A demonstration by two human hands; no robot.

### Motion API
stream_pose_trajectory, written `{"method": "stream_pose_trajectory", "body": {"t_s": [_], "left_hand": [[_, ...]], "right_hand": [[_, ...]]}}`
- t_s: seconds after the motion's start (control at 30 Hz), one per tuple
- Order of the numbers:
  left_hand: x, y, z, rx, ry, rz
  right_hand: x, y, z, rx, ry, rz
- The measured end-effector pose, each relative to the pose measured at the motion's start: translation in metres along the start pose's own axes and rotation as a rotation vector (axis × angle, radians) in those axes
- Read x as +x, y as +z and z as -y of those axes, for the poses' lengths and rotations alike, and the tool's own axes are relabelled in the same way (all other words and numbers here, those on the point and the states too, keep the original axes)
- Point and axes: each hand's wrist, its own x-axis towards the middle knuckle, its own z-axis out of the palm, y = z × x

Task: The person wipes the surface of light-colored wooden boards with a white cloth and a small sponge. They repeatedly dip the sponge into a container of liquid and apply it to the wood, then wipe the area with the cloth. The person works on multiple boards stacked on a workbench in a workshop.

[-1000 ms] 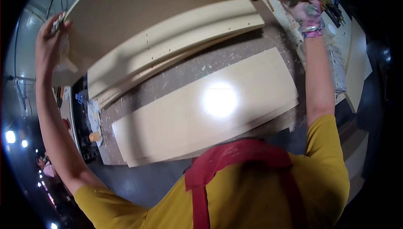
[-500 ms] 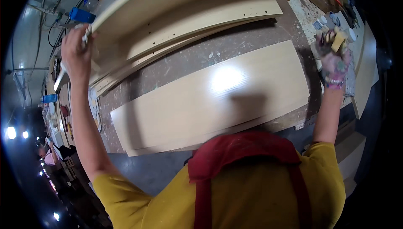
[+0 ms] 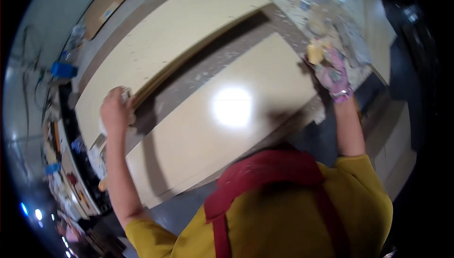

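My left hand (image 3: 115, 112) is closed around a crumpled whitish cloth-like piece (image 3: 126, 95), beside the left end of the far pale wood panel (image 3: 175, 45). That panel lies flat on top of another board, small light flecks scattered over it. My right hand (image 3: 335, 76), in a stained pink and grey glove, grips a yellow sponge-like block (image 3: 315, 52) just off the right end of the near pale panel (image 3: 189, 135). The near panel lies flat, with a bright glare on its middle and a board edge showing beneath it.
A brown worktable (image 3: 213, 64) spotted with flecks carries the panels. Jars (image 3: 306, 0) and other clutter stand at the far right, near a leaning pale board (image 3: 377, 26). Cardboard (image 3: 108, 7) lies at the far left, close to a blue box (image 3: 64, 70).
The far panel has gone from tilted up to lying flat. My left hand has come down beside its left end, and my right hand has drawn nearer with the yellow block.
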Motion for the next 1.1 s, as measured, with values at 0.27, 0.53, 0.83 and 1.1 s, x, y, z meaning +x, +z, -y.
{"method": "stream_pose_trajectory", "body": {"t_s": [0.27,0.53,0.83,1.1], "left_hand": [[-0.004,-0.017,-0.138,-1.012,-0.171,0.210],[-0.016,0.075,-0.254,-0.437,0.245,-0.070],[-0.016,0.073,-0.257,-0.455,0.190,-0.050],[-0.015,0.075,-0.257,-0.477,0.193,-0.072]], "right_hand": [[-0.004,-0.007,0.016,-0.951,0.084,-0.337],[0.094,0.001,-0.006,-1.578,0.007,-0.150],[0.146,-0.010,-0.030,-1.884,-0.045,0.136],[0.141,-0.028,-0.028,-1.879,-0.008,0.129]]}}
